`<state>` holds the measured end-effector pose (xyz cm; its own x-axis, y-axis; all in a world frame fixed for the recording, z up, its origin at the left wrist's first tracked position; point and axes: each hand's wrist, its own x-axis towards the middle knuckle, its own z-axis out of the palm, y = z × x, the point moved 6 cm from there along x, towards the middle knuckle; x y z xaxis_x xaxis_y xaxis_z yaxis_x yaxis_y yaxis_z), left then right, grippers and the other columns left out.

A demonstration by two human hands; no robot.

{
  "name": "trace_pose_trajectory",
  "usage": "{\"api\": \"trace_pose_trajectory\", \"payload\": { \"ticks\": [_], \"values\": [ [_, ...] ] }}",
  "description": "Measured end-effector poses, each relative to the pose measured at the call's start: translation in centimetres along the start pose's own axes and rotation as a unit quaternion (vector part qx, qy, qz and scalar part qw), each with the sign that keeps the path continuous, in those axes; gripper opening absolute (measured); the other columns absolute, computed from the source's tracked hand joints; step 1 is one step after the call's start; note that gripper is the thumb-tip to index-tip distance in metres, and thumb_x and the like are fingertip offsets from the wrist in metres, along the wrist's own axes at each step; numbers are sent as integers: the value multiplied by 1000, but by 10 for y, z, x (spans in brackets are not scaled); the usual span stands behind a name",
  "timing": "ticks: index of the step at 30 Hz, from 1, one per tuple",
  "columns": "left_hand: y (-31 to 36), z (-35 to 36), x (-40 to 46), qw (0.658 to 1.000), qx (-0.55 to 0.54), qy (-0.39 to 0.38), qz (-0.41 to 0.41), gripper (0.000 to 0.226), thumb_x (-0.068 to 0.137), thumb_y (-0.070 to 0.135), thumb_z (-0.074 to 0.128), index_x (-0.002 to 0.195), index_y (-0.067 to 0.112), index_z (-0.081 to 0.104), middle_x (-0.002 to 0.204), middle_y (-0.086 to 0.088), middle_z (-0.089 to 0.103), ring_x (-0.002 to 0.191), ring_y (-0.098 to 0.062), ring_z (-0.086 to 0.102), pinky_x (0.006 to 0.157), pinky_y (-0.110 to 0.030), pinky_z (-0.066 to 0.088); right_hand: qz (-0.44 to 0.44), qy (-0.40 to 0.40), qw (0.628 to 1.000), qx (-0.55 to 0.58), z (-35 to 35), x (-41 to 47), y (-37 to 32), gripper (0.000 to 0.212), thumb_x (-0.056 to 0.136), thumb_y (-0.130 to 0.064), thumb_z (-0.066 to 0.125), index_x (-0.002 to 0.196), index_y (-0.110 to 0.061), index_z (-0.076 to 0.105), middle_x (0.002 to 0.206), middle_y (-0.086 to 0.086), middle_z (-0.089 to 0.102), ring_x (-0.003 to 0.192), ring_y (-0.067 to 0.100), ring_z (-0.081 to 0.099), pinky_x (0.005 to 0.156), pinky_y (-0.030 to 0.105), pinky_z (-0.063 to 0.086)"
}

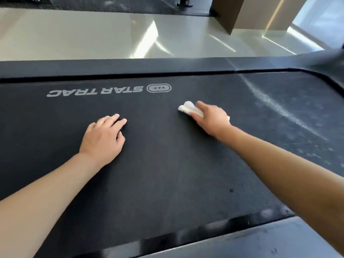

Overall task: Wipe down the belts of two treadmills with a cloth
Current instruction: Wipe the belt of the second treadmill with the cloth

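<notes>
A black treadmill belt (163, 164) fills most of the view, with a grey STAR TRAC logo (108, 90) printed upside down near its far edge. My right hand (210, 118) presses a bunched white cloth (189, 108) flat against the belt, right of the middle; part of the cloth pokes out past the fingertips. My left hand (104, 136) rests palm down on the belt left of the middle, fingers slightly curled, holding nothing. The belt's right part (290, 112) looks dusty and streaked.
Black side rails run along the belt's far edge (130, 67) and near edge (260, 241). Beyond the far rail lies a glossy pale floor (93, 34) with a brown pillar (247, 13) at the back right.
</notes>
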<state>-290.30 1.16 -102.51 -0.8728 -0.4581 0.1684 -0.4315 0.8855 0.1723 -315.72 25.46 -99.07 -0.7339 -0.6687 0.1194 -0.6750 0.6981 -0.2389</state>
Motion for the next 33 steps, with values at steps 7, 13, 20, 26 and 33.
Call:
{"api": "trace_pose_trajectory", "payload": {
  "ticks": [7, 13, 20, 26, 33],
  "values": [
    [71, 4, -20, 984, -48, -45, 168, 54, 98, 36, 35, 144, 24, 61, 151, -1, 55, 141, -25, 49, 112, -52, 41, -25, 2, 1000, -13, -8, -66, 10, 36, 100, -56, 51, 93, -20, 47, 76, -6, 55, 75, 30, 60, 59, 36, 34],
    [132, 24, -27, 960, -117, -64, 245, 52, 96, 26, 41, 145, 24, 59, 154, 3, 51, 144, -22, 45, 121, -53, 33, -308, -85, 942, 98, 10, -205, -103, 33, 101, -46, 59, 85, -17, 54, 77, -5, 57, 69, 17, 52, 56, 31, 19],
    [129, 21, -24, 958, -140, -69, 239, 50, 96, 23, 45, 144, 22, 59, 153, 5, 50, 144, -19, 45, 121, -51, 32, -45, 17, 998, 27, -19, -79, 38, 37, 99, -58, 54, 92, -22, 54, 80, -3, 62, 81, 29, 64, 61, 36, 40],
    [130, 21, -24, 959, -136, -68, 239, 50, 95, 25, 44, 143, 21, 60, 152, 3, 52, 142, -21, 47, 119, -51, 34, -7, 21, 1000, -5, -15, -92, 35, 34, 98, -56, 56, 94, -21, 54, 82, -1, 65, 81, 29, 64, 61, 34, 31],
    [135, 22, -25, 963, -107, -53, 241, 51, 94, 24, 42, 140, 18, 61, 148, 0, 54, 137, -26, 51, 117, -54, 36, -341, -149, 923, 97, 4, -251, -103, 30, 104, -48, 50, 91, -21, 50, 84, -4, 58, 77, 21, 55, 55, 30, 30]
  ]
}}
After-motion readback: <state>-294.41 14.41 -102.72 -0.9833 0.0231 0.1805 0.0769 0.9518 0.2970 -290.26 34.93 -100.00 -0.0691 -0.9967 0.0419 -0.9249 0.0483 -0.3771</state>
